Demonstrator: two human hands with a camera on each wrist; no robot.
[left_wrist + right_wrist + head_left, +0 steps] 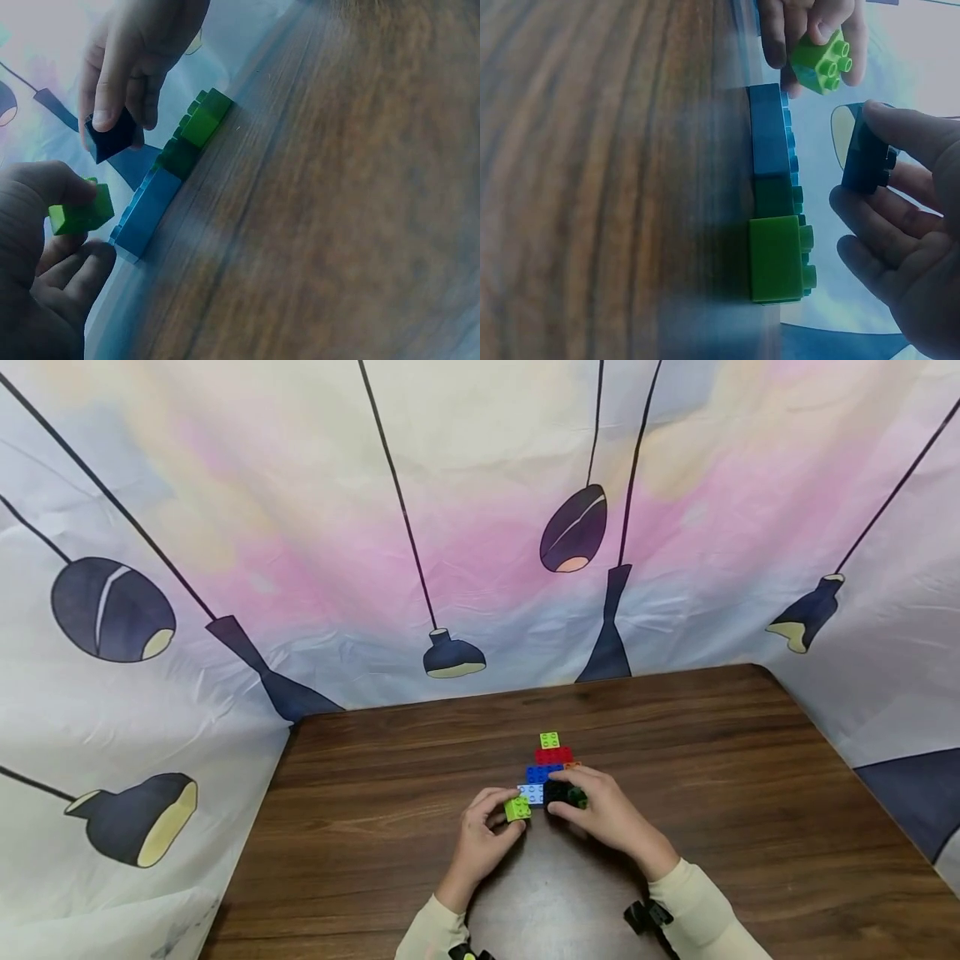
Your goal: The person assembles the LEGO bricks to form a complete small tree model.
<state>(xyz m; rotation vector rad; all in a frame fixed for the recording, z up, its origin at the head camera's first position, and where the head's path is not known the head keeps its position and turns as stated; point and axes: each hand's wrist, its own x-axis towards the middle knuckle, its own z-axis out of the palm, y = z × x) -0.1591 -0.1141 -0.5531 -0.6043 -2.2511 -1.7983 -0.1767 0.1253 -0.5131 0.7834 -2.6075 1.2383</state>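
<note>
My left hand pinches a lime green building brick between thumb and fingers, studs facing up in the head view. Opposite it, my right hand grips a black brick, also seen as a dark block in the right wrist view. Both held bricks are raised above a row on the table: a light blue brick, a dark green brick and a green brick stand end to end. The right hand partly hides this row from the head.
Farther back on the brown wooden table lie a blue brick, a red brick, another lime green brick and a partly covered orange brick. A cloth printed with lamps hangs behind the table.
</note>
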